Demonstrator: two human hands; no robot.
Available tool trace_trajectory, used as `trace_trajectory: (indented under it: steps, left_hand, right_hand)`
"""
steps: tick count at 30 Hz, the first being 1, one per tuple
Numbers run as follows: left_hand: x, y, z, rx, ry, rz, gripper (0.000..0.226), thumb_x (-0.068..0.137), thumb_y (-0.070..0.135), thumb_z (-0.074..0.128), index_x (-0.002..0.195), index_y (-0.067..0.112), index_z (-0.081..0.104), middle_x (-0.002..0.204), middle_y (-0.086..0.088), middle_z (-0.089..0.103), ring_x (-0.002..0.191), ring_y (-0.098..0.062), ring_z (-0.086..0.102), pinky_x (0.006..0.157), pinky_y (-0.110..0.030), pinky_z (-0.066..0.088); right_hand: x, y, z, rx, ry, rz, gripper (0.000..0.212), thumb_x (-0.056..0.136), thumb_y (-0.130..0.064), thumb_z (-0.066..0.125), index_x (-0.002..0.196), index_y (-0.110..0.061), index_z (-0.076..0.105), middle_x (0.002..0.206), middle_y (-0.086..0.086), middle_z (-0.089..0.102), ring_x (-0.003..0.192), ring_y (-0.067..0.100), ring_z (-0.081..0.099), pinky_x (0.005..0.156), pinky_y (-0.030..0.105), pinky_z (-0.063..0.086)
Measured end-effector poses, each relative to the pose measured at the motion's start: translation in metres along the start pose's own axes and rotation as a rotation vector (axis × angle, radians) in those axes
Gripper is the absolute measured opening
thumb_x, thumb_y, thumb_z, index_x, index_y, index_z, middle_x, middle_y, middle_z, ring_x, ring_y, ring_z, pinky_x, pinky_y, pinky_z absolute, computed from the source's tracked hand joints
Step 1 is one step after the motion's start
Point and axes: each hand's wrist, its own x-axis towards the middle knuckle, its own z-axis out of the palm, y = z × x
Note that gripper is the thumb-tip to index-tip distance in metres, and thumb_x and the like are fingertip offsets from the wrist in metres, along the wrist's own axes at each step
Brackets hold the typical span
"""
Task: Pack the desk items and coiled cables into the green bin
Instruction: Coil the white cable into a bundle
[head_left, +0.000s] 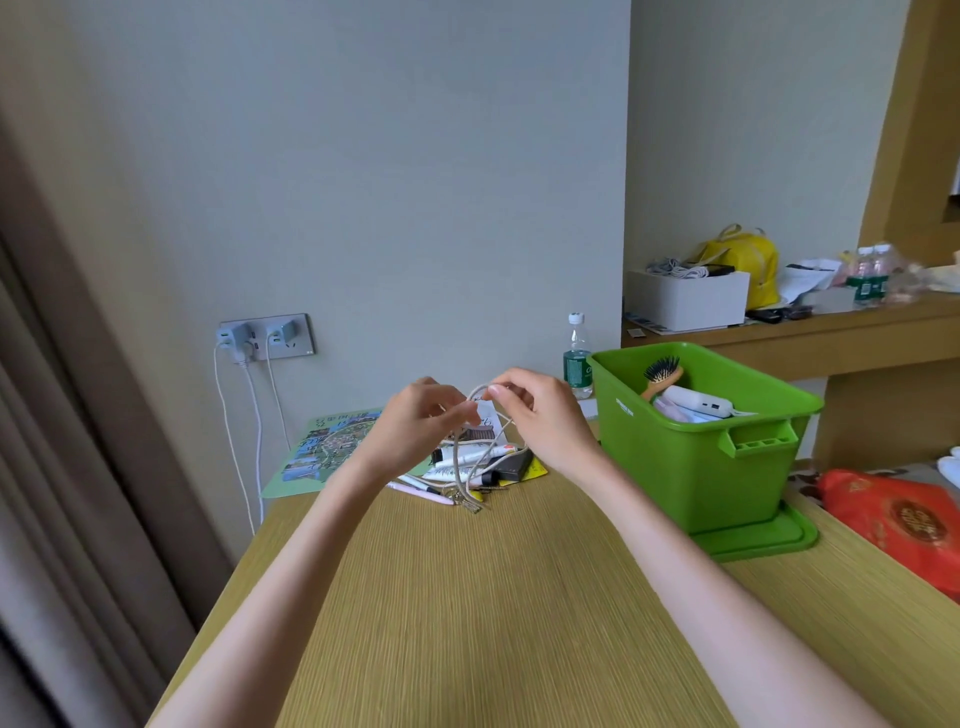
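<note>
My left hand (415, 426) and my right hand (540, 415) both pinch a beige braided cable (462, 457), held in loops above the wooden desk (467, 597). Its loose ends hang down to the desk items below. Under the hands lies a small pile (488, 465): white tubes, a dark flat case, pens, clips and yellow cards. The green bin (696, 467) stands to the right on its green lid (763, 540). Inside it are a hairbrush (662, 376) and a white power bank (698, 404).
A green map sheet (322, 452) lies at the desk's far left. A water bottle (577, 358) stands behind the bin. Chargers with white cords hang from the wall socket (265, 338). A red bag (898, 519) lies at the right. A curtain hangs on the left.
</note>
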Motion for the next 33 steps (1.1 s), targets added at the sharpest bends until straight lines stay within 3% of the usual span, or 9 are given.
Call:
trace_trajectory:
  steps: [7,10,13,15,18,20,24,28,33]
  left_hand:
    - [0.005,-0.001,-0.006,-0.46,0.051,-0.109,0.021,0.095,0.024,0.057,0.089,0.009,0.071,0.073,-0.003,0.052,0.068,-0.011,0.051,0.068,-0.017,0.046]
    - [0.005,-0.003,-0.009,-0.659,0.039,-0.147,0.022,0.095,0.027,0.057,0.09,0.012,0.073,0.075,-0.002,0.048,0.067,-0.013,0.045,0.07,-0.02,0.043]
    - [0.005,-0.005,-0.009,-0.834,0.018,-0.202,0.024,0.095,0.032,0.057,0.092,0.015,0.073,0.08,0.003,0.051,0.068,-0.01,0.047,0.072,-0.02,0.042]
    - [0.006,-0.008,-0.008,-0.968,0.018,-0.231,0.023,0.095,0.036,0.054,0.092,0.02,0.071,0.085,0.008,0.06,0.081,-0.008,0.055,0.082,-0.023,0.042]
    - [0.004,-0.014,-0.004,-1.2,0.007,-0.217,0.023,0.097,0.034,0.05,0.096,0.019,0.067,0.115,0.001,0.067,0.118,-0.016,0.059,0.104,-0.034,0.04]
    - [0.001,-0.016,0.0,-1.284,-0.028,-0.165,0.024,0.101,0.032,0.044,0.103,0.016,0.062,0.127,-0.009,0.064,0.123,-0.021,0.058,0.103,-0.038,0.044]
    - [-0.004,-0.019,0.006,-1.204,0.017,-0.132,0.029,0.102,0.033,0.039,0.111,0.015,0.059,0.102,-0.003,0.067,0.093,-0.016,0.066,0.089,-0.031,0.053]
    - [-0.005,-0.031,0.001,-1.129,0.124,-0.134,0.028,0.104,0.032,0.036,0.11,0.016,0.059,0.08,0.002,0.051,0.062,-0.007,0.05,0.073,-0.024,0.052]
    - [-0.009,-0.043,-0.012,-0.995,0.193,-0.177,0.029,0.103,0.035,0.039,0.102,0.02,0.064,0.072,0.003,0.046,0.051,-0.005,0.044,0.059,-0.021,0.043]
  right_hand:
    - [-0.009,-0.002,0.01,0.387,-0.171,0.197,0.025,0.103,-0.02,0.045,0.086,-0.01,0.061,0.076,0.022,0.057,0.07,0.022,0.056,0.073,0.035,0.048]
    - [-0.017,0.0,0.018,0.43,-0.266,0.292,0.032,0.104,-0.026,0.04,0.099,0.0,0.059,0.089,0.014,0.066,0.085,0.021,0.063,0.083,0.031,0.046]
    - [-0.023,-0.002,0.025,0.55,-0.341,0.287,0.031,0.105,-0.024,0.036,0.097,0.0,0.052,0.073,0.003,0.065,0.063,0.017,0.065,0.081,0.034,0.048]
    - [-0.025,-0.006,0.027,0.61,-0.365,0.256,0.026,0.106,-0.023,0.037,0.088,-0.01,0.05,0.061,0.0,0.053,0.046,0.015,0.05,0.074,0.045,0.048]
    - [-0.024,-0.01,0.031,0.61,-0.349,0.254,0.026,0.105,-0.024,0.038,0.085,-0.013,0.05,0.056,-0.004,0.041,0.041,0.009,0.032,0.061,0.039,0.037]
    - [-0.023,-0.01,0.034,0.594,-0.351,0.265,0.026,0.105,-0.025,0.039,0.091,-0.008,0.053,0.052,-0.007,0.041,0.04,0.008,0.03,0.065,0.041,0.036]
    - [-0.025,-0.004,0.039,0.57,-0.394,0.26,0.031,0.102,-0.036,0.045,0.09,-0.011,0.058,0.055,-0.004,0.051,0.041,0.009,0.035,0.062,0.04,0.035]
    - [-0.022,0.013,0.035,0.524,-0.437,0.259,0.047,0.091,-0.054,0.053,0.091,-0.008,0.063,0.061,0.003,0.058,0.048,0.014,0.042,0.055,0.027,0.036]
    - [-0.015,0.044,0.028,0.369,-0.541,0.27,0.013,0.086,-0.017,0.072,0.081,-0.007,0.065,0.069,0.0,0.063,0.061,0.011,0.056,0.064,0.025,0.049]
